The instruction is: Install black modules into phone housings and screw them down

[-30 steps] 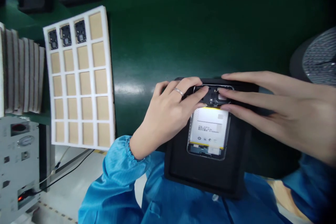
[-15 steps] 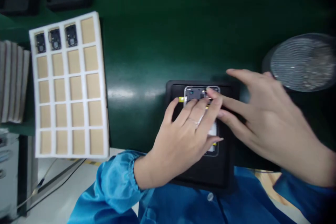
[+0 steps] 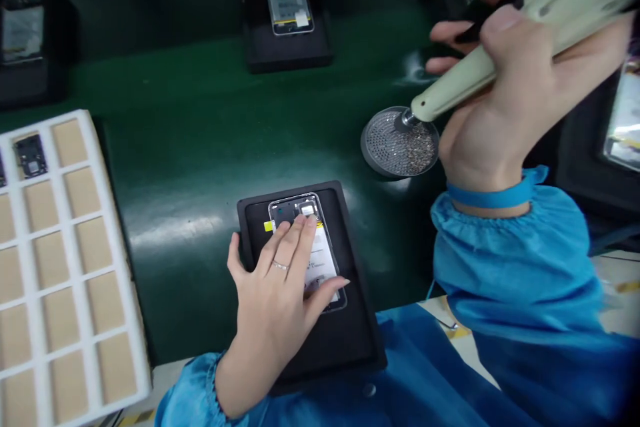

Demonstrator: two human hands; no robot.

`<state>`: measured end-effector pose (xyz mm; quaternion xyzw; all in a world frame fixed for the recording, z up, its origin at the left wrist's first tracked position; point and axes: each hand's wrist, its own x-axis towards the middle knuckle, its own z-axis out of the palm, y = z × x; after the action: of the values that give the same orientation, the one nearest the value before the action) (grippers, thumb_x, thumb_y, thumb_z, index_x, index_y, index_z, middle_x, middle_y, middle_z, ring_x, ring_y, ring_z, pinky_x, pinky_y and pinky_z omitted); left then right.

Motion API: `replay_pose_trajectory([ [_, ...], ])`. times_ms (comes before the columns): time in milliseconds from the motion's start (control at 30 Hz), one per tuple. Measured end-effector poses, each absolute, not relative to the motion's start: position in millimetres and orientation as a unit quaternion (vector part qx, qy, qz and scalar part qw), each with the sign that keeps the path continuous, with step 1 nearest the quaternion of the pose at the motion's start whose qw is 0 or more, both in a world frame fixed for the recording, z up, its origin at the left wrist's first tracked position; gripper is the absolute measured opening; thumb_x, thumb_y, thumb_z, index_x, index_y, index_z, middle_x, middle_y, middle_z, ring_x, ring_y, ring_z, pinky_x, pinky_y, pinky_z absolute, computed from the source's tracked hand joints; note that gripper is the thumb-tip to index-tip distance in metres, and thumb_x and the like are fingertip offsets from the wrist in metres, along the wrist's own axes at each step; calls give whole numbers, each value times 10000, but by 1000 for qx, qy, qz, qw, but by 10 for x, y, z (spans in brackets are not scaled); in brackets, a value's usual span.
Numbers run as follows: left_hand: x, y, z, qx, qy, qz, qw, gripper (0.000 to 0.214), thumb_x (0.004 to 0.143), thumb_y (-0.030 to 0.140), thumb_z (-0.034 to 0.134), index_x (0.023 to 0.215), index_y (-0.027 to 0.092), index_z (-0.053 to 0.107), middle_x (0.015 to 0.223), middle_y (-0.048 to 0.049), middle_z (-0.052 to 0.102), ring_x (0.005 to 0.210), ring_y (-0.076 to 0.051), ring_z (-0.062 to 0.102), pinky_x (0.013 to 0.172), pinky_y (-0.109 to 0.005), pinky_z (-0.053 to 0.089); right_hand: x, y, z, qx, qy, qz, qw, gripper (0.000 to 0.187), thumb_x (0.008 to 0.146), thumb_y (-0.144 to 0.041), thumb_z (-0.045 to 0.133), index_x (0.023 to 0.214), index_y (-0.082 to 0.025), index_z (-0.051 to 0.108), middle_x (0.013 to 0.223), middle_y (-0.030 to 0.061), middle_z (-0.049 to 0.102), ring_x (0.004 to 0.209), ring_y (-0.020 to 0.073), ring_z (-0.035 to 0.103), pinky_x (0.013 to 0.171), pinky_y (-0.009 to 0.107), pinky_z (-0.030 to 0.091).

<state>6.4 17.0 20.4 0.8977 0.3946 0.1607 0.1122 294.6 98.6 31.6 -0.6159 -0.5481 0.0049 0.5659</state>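
My left hand (image 3: 277, 300) lies with its fingers stretched out over an opened phone (image 3: 325, 267), its fingertips on the upper part beside the white battery. The phone rests in a black tray (image 3: 357, 327), and a yellow tab (image 3: 269, 226) sticks out at its left edge. Raised at the right, my right hand (image 3: 515, 93) is wrapped round a pale green electric screwdriver (image 3: 460, 83). The tool's metal tip points down into a round grey dish (image 3: 375, 157) of small screws (image 3: 420, 148); whether a screw sits on the tip I cannot tell.
At the left is a white divided tray (image 3: 90, 213) with dark phone parts (image 3: 31, 155) in its top row. Further back, another opened phone (image 3: 289, 0) lies in a black tray (image 3: 290, 57). More phones in black trays stand at the far left and right.
My right hand has left the phone and now holds the screwdriver over the screw dish. My left hand stays on the phone. The view has shifted to the right.
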Motion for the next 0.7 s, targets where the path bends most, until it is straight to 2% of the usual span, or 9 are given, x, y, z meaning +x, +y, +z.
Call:
replay_pose_trajectory([
  [33,65,174,206,898,395,158,115,581,1039,556,544,1478,174,561,1436,-55,687,1275,-264,657,1303,-507,94,2933,996,300,-564,-521,8,640,381,974,-252,392,1341,-159,348,1228,103,573,895,134,656,663,313,548],
  [100,67,177,206,897,396,155,120,558,1050,538,530,1473,176,565,1438,-50,686,1287,-259,648,1299,-491,122,2865,975,277,-477,-486,24,732,314,892,-200,482,1201,-147,454,999,40,605,728,114,637,562,286,514],
  [200,72,174,201,898,396,150,117,502,1061,481,535,1463,183,576,1436,-39,688,1298,-254,641,1292,-480,150,2754,906,262,-439,-477,39,760,256,867,-238,571,1109,-153,565,1087,49,578,790,136,658,540,320,570],
  [367,78,173,203,900,394,145,113,444,1055,443,560,1420,194,610,1439,-42,685,1299,-263,640,1280,-500,168,2704,846,258,-465,-466,61,750,214,850,-322,597,1027,-204,617,1157,67,511,801,143,626,445,292,481],
  [467,79,174,216,900,396,138,119,443,1051,442,569,1422,203,605,1430,-50,691,1289,-269,646,1272,-516,173,2685,814,284,-509,-467,65,720,226,859,-373,554,1016,-213,582,1190,84,507,827,153,612,477,301,478],
  [600,78,172,225,901,395,133,119,417,1045,378,579,1421,199,603,1442,-56,682,1293,-276,642,1258,-526,193,2658,791,303,-614,-477,22,628,294,875,-394,410,1074,-192,488,1274,149,474,871,193,618,517,348,508],
  [700,77,173,220,902,393,133,117,412,1045,370,574,1416,195,608,1443,-55,681,1286,-277,645,1251,-526,203,2664,800,279,-622,-473,13,624,336,861,-415,379,1087,-181,462,1272,170,455,867,210,609,505,365,478],
])
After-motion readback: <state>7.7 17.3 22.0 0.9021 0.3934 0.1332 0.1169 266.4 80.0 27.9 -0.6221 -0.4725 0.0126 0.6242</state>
